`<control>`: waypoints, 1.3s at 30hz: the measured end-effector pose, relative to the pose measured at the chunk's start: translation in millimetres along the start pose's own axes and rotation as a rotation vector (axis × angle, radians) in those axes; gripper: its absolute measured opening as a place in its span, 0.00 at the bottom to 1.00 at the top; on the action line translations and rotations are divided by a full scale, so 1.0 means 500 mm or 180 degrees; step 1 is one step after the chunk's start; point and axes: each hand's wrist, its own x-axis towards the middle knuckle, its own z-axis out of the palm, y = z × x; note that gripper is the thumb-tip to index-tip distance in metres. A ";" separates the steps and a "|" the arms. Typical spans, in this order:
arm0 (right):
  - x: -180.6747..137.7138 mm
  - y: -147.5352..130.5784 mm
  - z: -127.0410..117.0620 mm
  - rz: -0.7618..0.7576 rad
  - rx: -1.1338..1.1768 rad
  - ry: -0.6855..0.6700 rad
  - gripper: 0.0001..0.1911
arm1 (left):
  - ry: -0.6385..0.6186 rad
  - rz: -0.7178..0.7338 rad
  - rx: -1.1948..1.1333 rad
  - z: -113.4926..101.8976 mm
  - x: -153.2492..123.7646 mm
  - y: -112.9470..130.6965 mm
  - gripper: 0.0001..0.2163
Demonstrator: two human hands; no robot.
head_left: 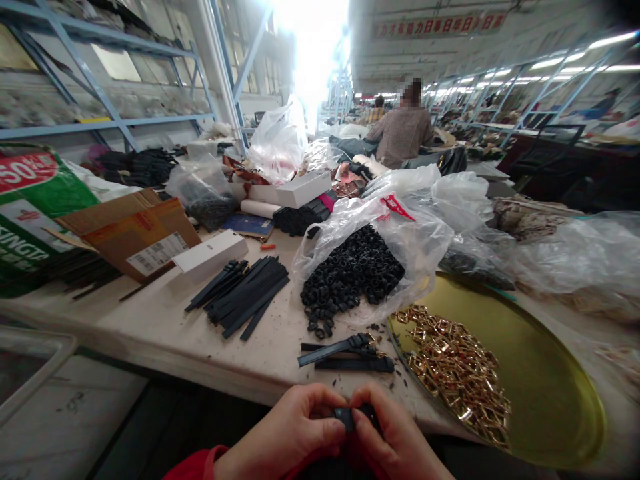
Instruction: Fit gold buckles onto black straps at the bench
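At the front edge of the table, my left hand (306, 421) and my right hand (377, 433) pinch a dark strap (344, 418) between thumbs and fingers. Most of the strap is hidden by my fingers. Just beyond them lie a few black straps with gold buckles (350, 352). Behind these, small black loops (350, 273) spill from a clear plastic bag (425, 233). To the right, gold buckles (455, 367) are heaped on a round gold tray (555, 373). A bundle of flat black straps (253, 290) rests on the left.
Left of the straps stand a white box (213, 253), an open cardboard box (140, 233) and a green bag (40, 220). An orange piece (268, 247) lies near a blue book (247, 225). Plastic bags crowd the back. Farther off, a person (405, 130) faces away.
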 end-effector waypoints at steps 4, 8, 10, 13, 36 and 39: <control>-0.020 -0.010 -0.001 -0.0241 -0.0414 -0.0234 0.09 | -0.0246 0.0003 0.0308 0.011 -0.012 -0.004 0.11; -0.034 -0.007 0.010 -0.0119 -0.0322 -0.0246 0.16 | -0.0269 -0.0021 0.0546 0.015 -0.027 -0.006 0.15; -0.040 -0.006 0.021 -0.0161 0.0022 -0.0203 0.20 | -0.0259 0.0064 0.0729 0.017 -0.032 -0.008 0.17; -0.046 -0.010 0.037 -0.0258 0.0500 -0.0076 0.22 | -0.0301 0.0288 0.0742 0.024 -0.031 -0.010 0.15; 0.135 0.115 -0.027 -0.1152 -0.3019 0.1732 0.23 | 0.2974 0.0613 0.4812 -0.277 0.147 0.133 0.06; 0.127 0.108 -0.061 -0.1089 -0.2885 0.1839 0.20 | 0.2994 0.0564 0.4881 -0.279 0.152 0.127 0.05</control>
